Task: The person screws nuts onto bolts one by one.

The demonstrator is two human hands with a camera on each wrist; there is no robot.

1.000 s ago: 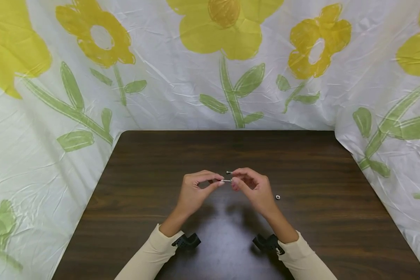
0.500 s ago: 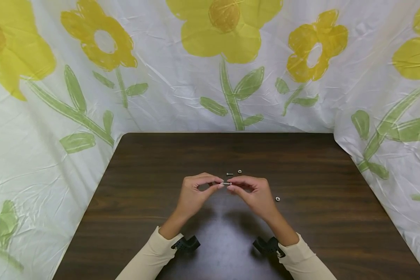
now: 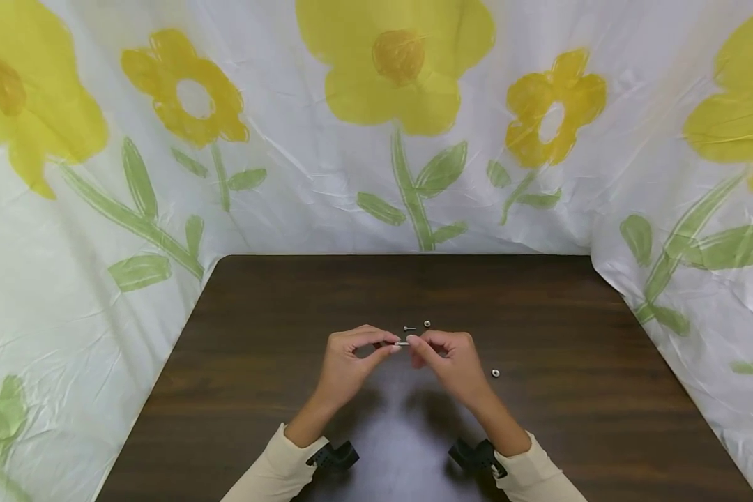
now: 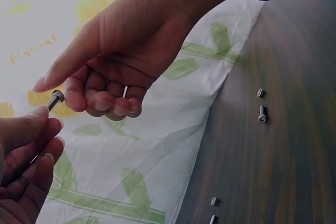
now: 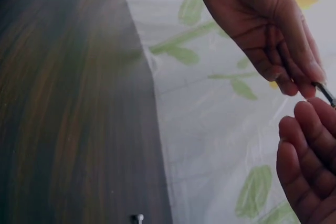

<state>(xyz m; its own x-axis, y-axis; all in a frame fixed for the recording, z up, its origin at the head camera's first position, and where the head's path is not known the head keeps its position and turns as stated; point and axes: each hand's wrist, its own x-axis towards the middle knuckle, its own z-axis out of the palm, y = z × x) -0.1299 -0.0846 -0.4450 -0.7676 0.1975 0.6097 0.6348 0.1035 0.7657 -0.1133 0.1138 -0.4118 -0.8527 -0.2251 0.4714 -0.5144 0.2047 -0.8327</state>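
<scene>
- My left hand, 9 o'clock: thumb and fingertips pinching the bolt.
- Bolt: clock's centre, between my hands.
- Spare bolt, 1 o'clock; small nut, 2 o'clock.
- My right hand, past 3: fingertips about the bolt's knobbed end; can't tell if clamped. Probably threading; next wants steady left pinch, small right twists.
- Far nut: 3 to 4.
</scene>
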